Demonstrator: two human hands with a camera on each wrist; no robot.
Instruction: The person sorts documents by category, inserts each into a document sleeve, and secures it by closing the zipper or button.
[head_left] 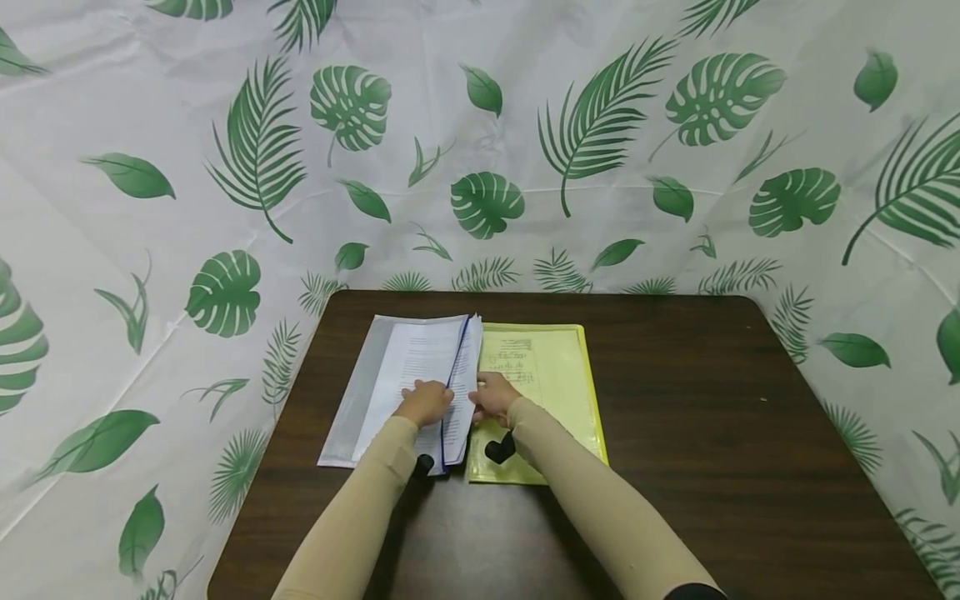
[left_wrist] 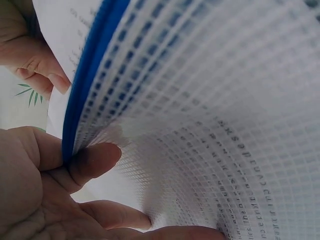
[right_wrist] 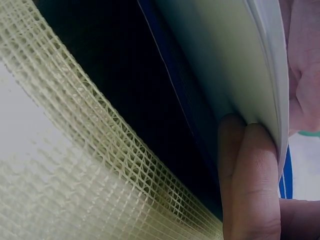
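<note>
A clear mesh zip pouch [head_left: 352, 408] with a blue zip edge lies on the table's left side, printed sheets showing through it. My left hand [head_left: 425, 403] pinches the blue zip edge [left_wrist: 77, 102], thumb against the mesh and other fingers spread below. A stack of printed papers [head_left: 467, 379] sticks out past that zip edge. My right hand [head_left: 495, 396] grips this stack by its right side; in the right wrist view two fingers [right_wrist: 255, 170] press against one face of the papers [right_wrist: 267, 65].
A yellow mesh pouch [head_left: 562, 375] lies just right of the papers, partly under my right hand, with a handwritten sheet [head_left: 513, 358] visible inside. Both pouches rest on a dark wooden table [head_left: 690, 433]. Behind stands a white leaf-patterned curtain [head_left: 420, 100].
</note>
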